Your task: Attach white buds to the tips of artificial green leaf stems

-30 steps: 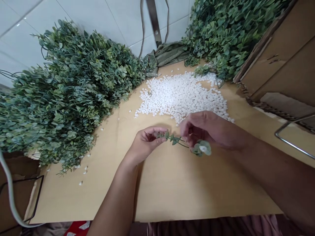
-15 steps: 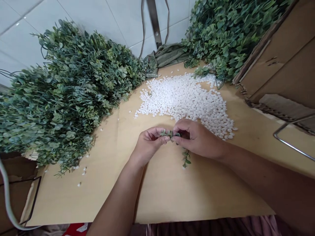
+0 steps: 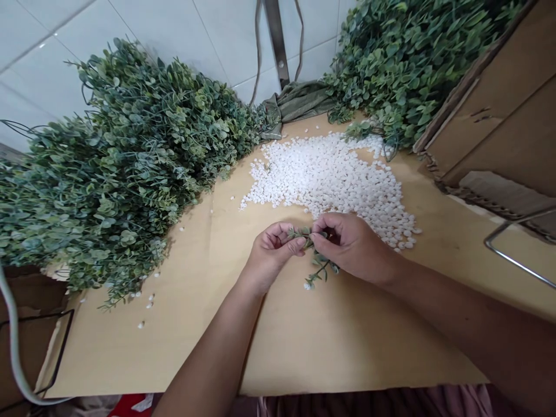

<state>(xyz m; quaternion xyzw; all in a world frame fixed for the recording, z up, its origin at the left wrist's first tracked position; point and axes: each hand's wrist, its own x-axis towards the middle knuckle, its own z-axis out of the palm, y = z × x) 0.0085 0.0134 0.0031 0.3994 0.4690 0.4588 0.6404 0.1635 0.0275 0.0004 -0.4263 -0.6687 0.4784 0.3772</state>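
Between my two hands is an artificial leaf sprig, small and green, with one stem hanging down and a white bit at its tip. My left hand pinches its left end between thumb and fingers. With thumb and forefinger, my right hand grips the same sprig just to the right; its other fingers are curled, and part of the sprig is hidden behind them. Just beyond my hands, small white beads or buds lie spread over the cardboard surface.
A large heap of artificial greenery lies at the left, and another pile of greenery at the back right. A cardboard box stands on the right near a metal wire handle. Dark green cloth lies by the tiled wall.
The sprig has turned between my fingers; its hanging stem now points down and left rather than straight down. My hands have stayed close together, shifting slightly right in view.
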